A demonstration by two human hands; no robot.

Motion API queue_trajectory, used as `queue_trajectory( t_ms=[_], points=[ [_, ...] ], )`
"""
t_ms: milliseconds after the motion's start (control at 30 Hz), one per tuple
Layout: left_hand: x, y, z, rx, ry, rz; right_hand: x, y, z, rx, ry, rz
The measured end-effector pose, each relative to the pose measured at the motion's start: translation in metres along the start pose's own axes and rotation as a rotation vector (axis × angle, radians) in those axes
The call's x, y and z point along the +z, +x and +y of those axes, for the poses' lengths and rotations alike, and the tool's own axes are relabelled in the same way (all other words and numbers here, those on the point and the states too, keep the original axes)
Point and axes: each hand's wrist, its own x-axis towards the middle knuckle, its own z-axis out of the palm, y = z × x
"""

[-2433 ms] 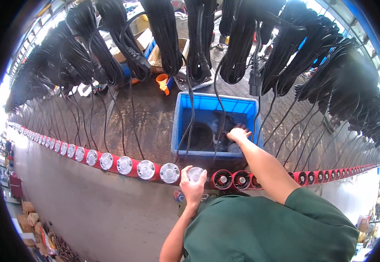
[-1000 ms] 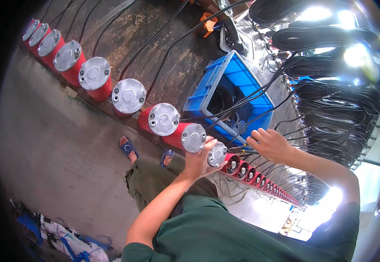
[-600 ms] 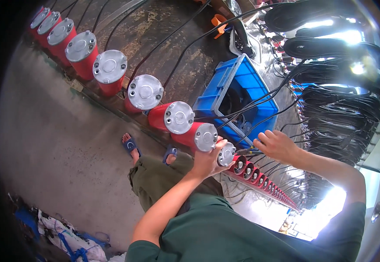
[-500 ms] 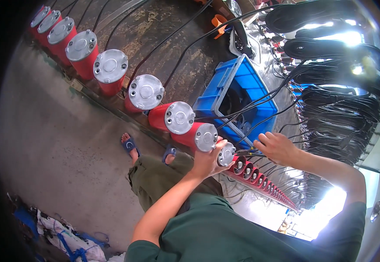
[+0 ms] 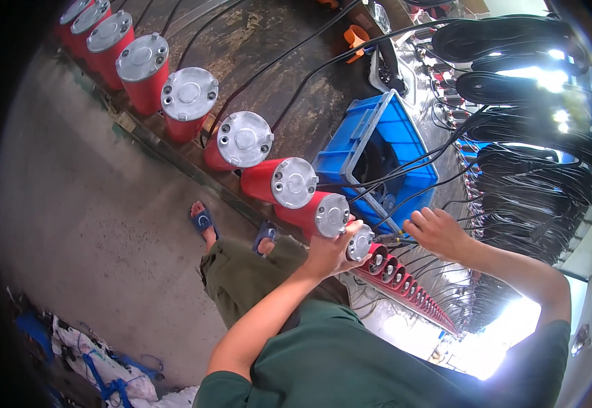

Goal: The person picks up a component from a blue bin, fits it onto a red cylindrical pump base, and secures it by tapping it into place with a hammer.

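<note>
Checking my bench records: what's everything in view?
Capped cylinders: nine visible, red with silver caps, table edge
Uncapped cylinders: many, red, continuing the row
Table: one, dark brown, under crate
Crate: one, blue, on table
Cup-like piece: one, orange, near crate
Tray: one, white, beside orange piece
Cable bundles: many, black, right side
Floor bundle: one, white and blue, lower left
Sandals: two, blue, worn
Shirt and trousers: one each, green, worn
Left hand: one, bare, gripping a silver cap
Right hand: one, bare, beside it

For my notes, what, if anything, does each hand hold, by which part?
Left hand: round silver metal cap, by its rim. Right hand: whether it grips anything is unclear.
</note>
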Motion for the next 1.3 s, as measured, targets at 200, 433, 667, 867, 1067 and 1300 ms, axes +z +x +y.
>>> queue_trajectory(
  t_ms=[200,433,667,867,1067,1300],
  points=[
    [0.0,0.001,0.001,-0.011,-0.008,-0.001,-0.004,0.004,0.0,-0.074,-0.048,0.047],
    [0.003,-0.002,0.0,-0.004,-0.019,0.006,-0.027,0.005,-0.042,0.317,1.147,-0.637],
    [0.004,-0.002,-0.001,0.001,-0.021,-0.01,-0.03,0.008,-0.04,0.395,1.033,-0.593],
    [0.001,-0.002,-0.001,0.013,0.003,-0.019,-0.027,0.005,-0.061,0.581,1.775,-0.848],
    [0.003,-0.002,-0.001,-0.013,-0.02,-0.027,-0.018,-0.001,-0.05,0.258,0.337,-0.279],
    [0.004,-0.003,-0.003,0.011,-0.014,-0.025,-0.031,0.004,-0.052,0.364,0.603,-0.461]
  ],
)
